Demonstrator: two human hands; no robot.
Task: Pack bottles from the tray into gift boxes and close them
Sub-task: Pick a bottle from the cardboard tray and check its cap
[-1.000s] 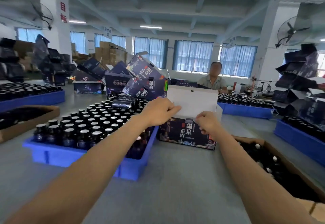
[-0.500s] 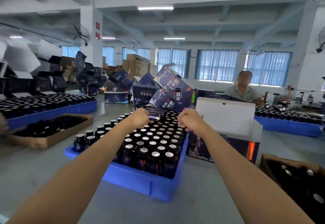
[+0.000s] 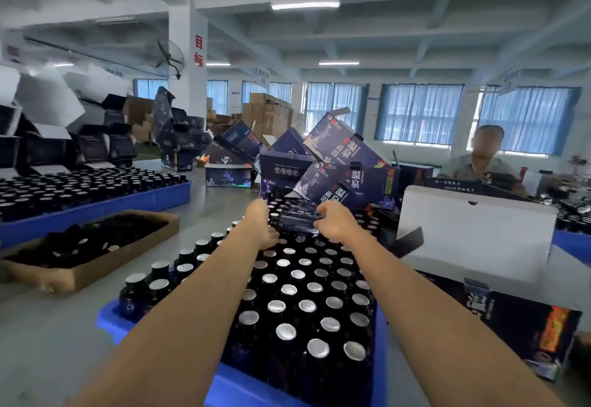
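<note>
Since half a second ago both hands have closed in from either side of the packet and the view has drawn nearer to the tray; a second ago they were at the white flap of the gift box. The left hand (image 3: 260, 226) grips the left end of a dark, glossy packet (image 3: 295, 221), its fingers curled under. The right hand (image 3: 332, 219) pinches the right end with bent fingers. The packet lies crosswise over the caps at the far end of the tray; whether it is a wrapped pack or a bottle on its side I cannot tell.

The bottles (image 3: 286, 331) stand upright in close rows, dark glass with round silvery caps, inside a blue plastic tray (image 3: 243, 384) on the smooth grey bench (image 3: 48, 342). Just right of the tray stands the gift box (image 3: 527, 336), dark printed card, with its plain white lid flap (image 3: 473, 234) raised. To the left lies a shallow brown cardboard tray (image 3: 96, 272) of dark bottles. Beyond the hands, more dark printed boxes (image 3: 339, 163) lean in a loose heap. A person (image 3: 479, 163) sits at the far right.
</note>
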